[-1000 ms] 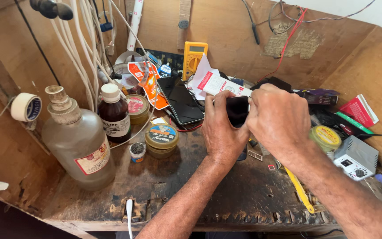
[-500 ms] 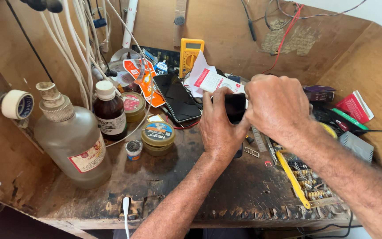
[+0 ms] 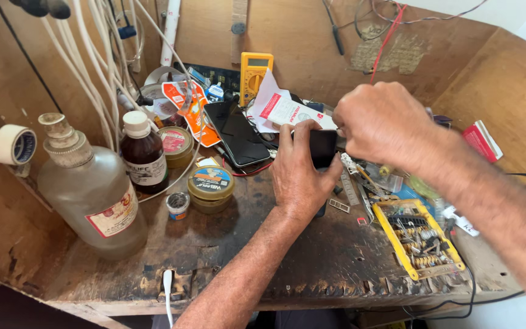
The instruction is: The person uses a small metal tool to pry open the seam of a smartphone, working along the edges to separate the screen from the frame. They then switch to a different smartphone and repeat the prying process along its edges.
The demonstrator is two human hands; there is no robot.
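Your left hand (image 3: 299, 176) is at the middle of the wooden worktop (image 3: 226, 256), with the fingers wrapped around a small black phone (image 3: 324, 147) that it holds upright, just above the worktop surface. Your right hand (image 3: 385, 125) comes from the right and is closed at the top edge of the same phone, with the fingertips pressed together on it; what exactly they pinch there, you cannot tell, because the hand covers it. Just to the right of the phone, a yellow tray of small parts (image 3: 418, 240) lies near the front edge. To the left of your left hand, a round tin with a green lid (image 3: 211, 186) stands on the worktop, and beside it a very small cap-like container (image 3: 178, 205). Further left are a brown bottle with a white cap (image 3: 143, 153) and a large cloudy plastic bottle (image 3: 89, 189). Behind your hands, a second black phone (image 3: 238, 134) leans flat, and a yellow multimeter (image 3: 255, 73) stands against the far wooden wall. A roll of tape (image 3: 13, 144) hangs on the left wall.
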